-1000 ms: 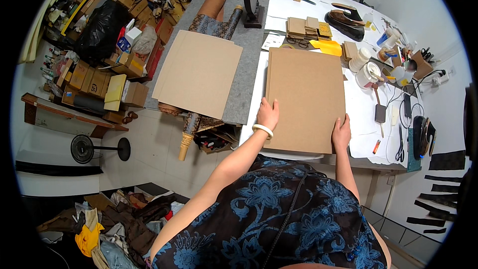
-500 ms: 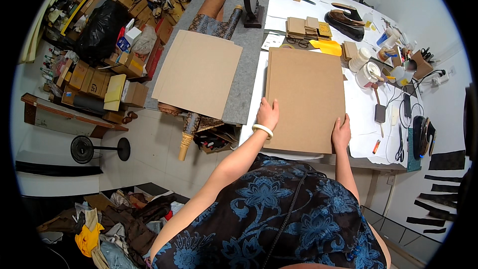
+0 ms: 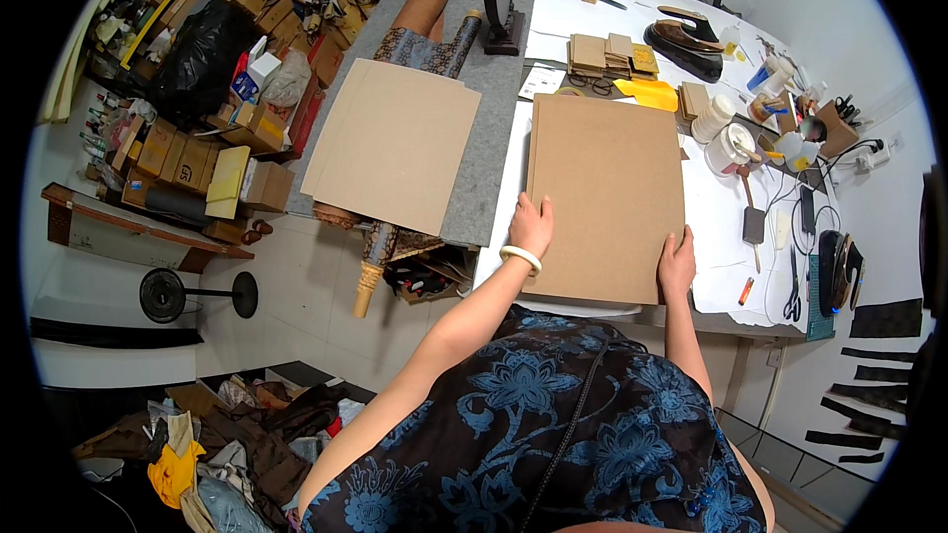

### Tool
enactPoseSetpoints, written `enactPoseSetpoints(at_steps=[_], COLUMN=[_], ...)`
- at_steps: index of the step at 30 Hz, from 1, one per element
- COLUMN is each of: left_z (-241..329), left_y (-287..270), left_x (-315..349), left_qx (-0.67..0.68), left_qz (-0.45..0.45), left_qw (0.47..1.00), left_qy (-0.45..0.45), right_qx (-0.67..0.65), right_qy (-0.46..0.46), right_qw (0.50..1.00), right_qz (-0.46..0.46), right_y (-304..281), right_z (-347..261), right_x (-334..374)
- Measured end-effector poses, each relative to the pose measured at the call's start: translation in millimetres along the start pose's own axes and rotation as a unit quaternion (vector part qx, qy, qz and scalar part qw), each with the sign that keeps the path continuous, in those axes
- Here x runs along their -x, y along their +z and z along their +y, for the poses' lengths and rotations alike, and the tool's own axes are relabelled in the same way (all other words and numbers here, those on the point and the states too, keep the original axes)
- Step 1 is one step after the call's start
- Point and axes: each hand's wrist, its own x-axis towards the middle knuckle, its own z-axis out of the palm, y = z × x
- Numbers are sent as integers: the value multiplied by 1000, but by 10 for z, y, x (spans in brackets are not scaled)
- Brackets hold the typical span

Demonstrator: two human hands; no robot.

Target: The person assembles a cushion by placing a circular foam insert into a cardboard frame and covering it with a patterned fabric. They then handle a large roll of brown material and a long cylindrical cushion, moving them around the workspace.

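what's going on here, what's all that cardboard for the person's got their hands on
A person has both hands on a stack of brown cardboard on the white-covered table: the left hand at its left edge, the right hand at its right. What it's for isn't shown. More cardboard sheets lie to the left, over fabric rolls. A brush lies to the right of the stack.

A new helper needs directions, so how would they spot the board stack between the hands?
Find the white-topped table, right of the grey table. At its near edge, a stack of large brown boards lies between the left hand and the right hand. Its darker brown top sets it apart from the paler boards to its left.
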Motion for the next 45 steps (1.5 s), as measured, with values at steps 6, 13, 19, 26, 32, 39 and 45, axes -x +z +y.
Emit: enactPoseSetpoints(at_steps=[6, 13, 19, 26, 32, 39, 45], left_z=[27, -193, -312, -438, -396, -286, -396], left_y=[19, 100, -66, -93, -163, -152, -152], left_x=[9, -99, 41, 214, 213, 132, 184], left_qx=[-11, 20, 161, 90, 61, 41, 161], left_qz=[-21, -25, -115, -113, -108, -166, -139], left_qw=[1000, 999, 979, 979, 983, 972, 970], left_qy=[3, 9, 38, 147, 135, 162, 117], right_qx=[-6, -40, -14, -20, -33, -332, -425], right_qy=[-4, -11, -14, -24, 8, 168, 283], right_qw=[1000, 999, 999, 999, 999, 928, 858], right_qz=[8, 12, 31, 43, 13, -20, 62], right_y=[-12, 21, 25, 84, 45, -99, -1147], right_z=[29, 19, 71, 128, 153, 820, 1425], right_x=[20, -14, -17, -28, -160, -414, 85])
